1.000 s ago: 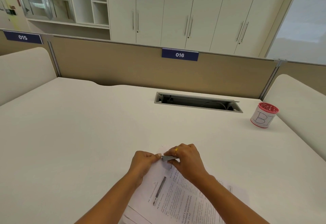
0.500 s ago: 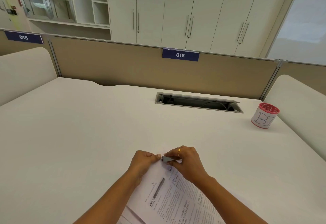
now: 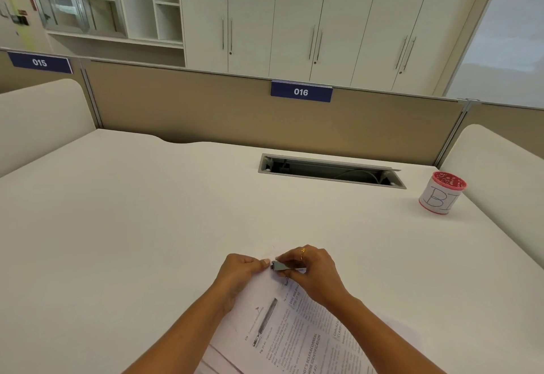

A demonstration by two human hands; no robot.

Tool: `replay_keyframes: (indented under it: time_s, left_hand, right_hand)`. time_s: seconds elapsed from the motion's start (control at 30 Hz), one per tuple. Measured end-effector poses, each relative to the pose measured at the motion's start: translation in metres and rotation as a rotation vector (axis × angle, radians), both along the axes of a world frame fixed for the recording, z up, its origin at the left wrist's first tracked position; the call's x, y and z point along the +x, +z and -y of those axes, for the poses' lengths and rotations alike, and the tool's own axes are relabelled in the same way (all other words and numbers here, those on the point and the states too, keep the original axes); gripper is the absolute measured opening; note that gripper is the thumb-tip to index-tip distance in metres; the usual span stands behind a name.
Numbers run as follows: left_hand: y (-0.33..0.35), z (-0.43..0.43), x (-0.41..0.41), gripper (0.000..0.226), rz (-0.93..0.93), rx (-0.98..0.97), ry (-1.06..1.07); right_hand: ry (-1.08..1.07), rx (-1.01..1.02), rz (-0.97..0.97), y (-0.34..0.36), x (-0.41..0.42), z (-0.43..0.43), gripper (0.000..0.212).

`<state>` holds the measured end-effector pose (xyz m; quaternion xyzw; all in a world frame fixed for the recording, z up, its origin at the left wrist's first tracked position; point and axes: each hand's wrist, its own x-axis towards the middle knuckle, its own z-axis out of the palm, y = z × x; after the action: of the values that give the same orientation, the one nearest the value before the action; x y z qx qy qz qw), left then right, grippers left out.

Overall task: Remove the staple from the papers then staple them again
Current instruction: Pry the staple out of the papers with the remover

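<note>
Because the staple sits at the far corner of the papers [image 3: 297, 332], both hands meet there, near the front middle of the desk [image 3: 147, 211]

Item: papers, printed, several sheets, lying flat and skewed, the near end running off the bottom of the view; the far corner is hidden between the two hands. Staple itself too small or covered to make out

Item: left hand [image 3: 240, 273], knuckles up, fingers curled under, thumb tip pressed down on the sheet edge just beside the tool. Judged purpose: to pin the corner so the sheets do not lift or slide. It grasps nothing, only presses

Item: right hand [image 3: 313, 270], ring on one finger, closed in a pinch around a small grey metal tool [image 3: 279, 266], whose tip points left toward the other thumb and rests low at the corner. Whether this is a staple remover or a small stapler cannot be told; the low, flat angle suggests prying under the staple, so removal is likely the step in hand

Pose: both forearms enter from below and converge, wrists low and close to the paper

Other: red-lidded container [image 3: 443, 192], far right, well apart; cable slot [image 3: 329, 170] beyond the hands
</note>
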<state>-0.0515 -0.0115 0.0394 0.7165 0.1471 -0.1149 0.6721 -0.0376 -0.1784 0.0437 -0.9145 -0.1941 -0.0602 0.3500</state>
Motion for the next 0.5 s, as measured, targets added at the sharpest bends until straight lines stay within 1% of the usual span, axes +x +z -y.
replay_keyframes:
  time_s: [0.07,0.13,0.17,0.27,0.33,0.4,0.5]
  left_hand:
    - [0.000,0.000,-0.001,0.032,-0.015,0.004,-0.022]
    - [-0.001,-0.001,-0.001,0.044,-0.023,0.012,-0.042]
    - [-0.002,-0.001,-0.001,0.047,-0.023,0.020,-0.042]
    - [-0.003,0.001,-0.002,0.045,-0.001,0.044,-0.023]
    - [-0.005,0.001,-0.002,0.050,0.020,0.065,-0.008]
    - [-0.006,0.001,-0.002,0.055,0.038,0.078,0.002]
    - [-0.005,0.002,-0.003,0.058,0.063,0.122,0.004]
  right_hand:
    - [0.017,-0.061,0.051,0.001,-0.001,0.000,0.020]
    - [0.053,-0.135,0.130,0.002,-0.001,0.000,0.019]
    - [0.073,-0.169,0.167,0.003,-0.001,-0.001,0.019]
    - [0.118,-0.283,0.266,0.004,-0.001,-0.002,0.021]
    - [0.141,-0.347,0.333,0.008,-0.003,-0.004,0.020]
    - [0.136,-0.389,0.409,0.010,-0.004,-0.005,0.019]
    - [0.120,-0.416,0.449,0.012,-0.006,-0.007,0.025]
